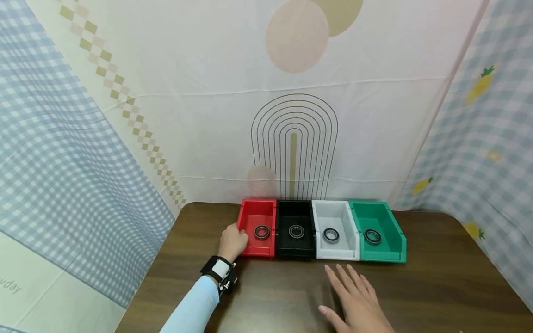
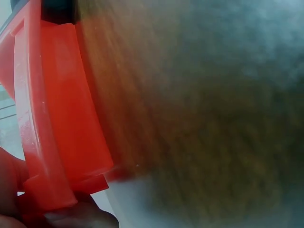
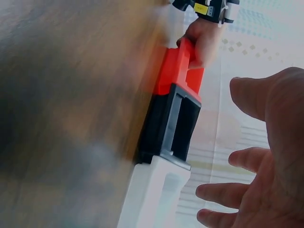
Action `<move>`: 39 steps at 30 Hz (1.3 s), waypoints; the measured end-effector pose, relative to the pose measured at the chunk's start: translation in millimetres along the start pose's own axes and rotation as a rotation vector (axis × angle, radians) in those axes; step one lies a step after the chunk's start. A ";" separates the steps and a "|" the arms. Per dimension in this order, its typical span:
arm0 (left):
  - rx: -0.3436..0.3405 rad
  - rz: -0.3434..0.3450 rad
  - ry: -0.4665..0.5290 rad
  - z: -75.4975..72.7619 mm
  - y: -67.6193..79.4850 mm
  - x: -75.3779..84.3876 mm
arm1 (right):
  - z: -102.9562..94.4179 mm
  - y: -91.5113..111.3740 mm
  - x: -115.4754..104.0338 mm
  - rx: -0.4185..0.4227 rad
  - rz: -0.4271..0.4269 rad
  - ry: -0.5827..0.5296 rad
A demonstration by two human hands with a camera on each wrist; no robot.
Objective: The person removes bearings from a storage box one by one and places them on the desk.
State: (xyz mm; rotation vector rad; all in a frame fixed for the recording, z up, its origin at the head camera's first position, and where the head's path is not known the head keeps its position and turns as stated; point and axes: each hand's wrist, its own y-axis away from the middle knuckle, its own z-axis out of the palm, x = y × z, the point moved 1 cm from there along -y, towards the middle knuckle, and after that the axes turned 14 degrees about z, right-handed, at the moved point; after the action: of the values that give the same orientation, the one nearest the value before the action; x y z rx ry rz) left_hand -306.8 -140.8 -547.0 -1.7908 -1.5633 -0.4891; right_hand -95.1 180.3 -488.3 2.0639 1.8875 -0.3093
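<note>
Four-coloured storage bins stand side by side at the back of the table: red (image 1: 257, 252), black (image 1: 294, 252), white (image 1: 338, 255) and green (image 1: 383, 257). Each has a ring-shaped bearing in it: one in the red bin (image 1: 262, 232), others in the black (image 1: 296, 232), white (image 1: 331, 236) and green (image 1: 372, 237). My left hand (image 1: 232, 241) grips the red bin's left wall near its front corner; the left wrist view shows fingers (image 2: 83, 214) under the bin's edge. With fingers spread, my right hand (image 1: 359, 303) hovers in front of the white and green bins, holding nothing.
The brown wooden table (image 1: 275, 296) has rounded back corners. A printed cloth (image 1: 208, 138) hangs right behind the bins. Checked blue cloths hang at the left (image 1: 83, 138) and right (image 1: 479, 171).
</note>
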 end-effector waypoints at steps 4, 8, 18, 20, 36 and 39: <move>0.003 -0.005 -0.032 4.8 -2.5 -5.1 | -4.3 -11.2 -17.1 -0.063 -0.014 -0.016; -0.005 -0.027 -0.025 7.4 -6.5 -13.0 | -4.8 -32.5 -42.5 -0.037 -0.125 -0.024; -0.033 -0.057 0.016 5.1 -7.2 -18.1 | 21.7 -126.9 -117.6 0.145 -0.501 0.076; -0.040 -0.046 0.012 10.1 -8.7 -25.4 | 28.8 -143.6 -128.5 0.165 -0.508 0.138; -0.033 -0.054 0.037 -8.6 6.1 7.1 | 67.0 -202.1 -172.9 0.129 -0.381 0.463; -0.029 -0.026 0.050 -2.5 6.0 4.6 | 68.3 -203.3 -172.9 0.106 -0.348 0.511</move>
State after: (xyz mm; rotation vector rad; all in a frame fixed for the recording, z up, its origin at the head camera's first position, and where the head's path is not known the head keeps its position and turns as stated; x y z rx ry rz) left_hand -299.6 -139.5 -543.7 -1.7685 -1.5545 -0.5678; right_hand -310.4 9.3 -505.7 2.0058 2.5907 0.0542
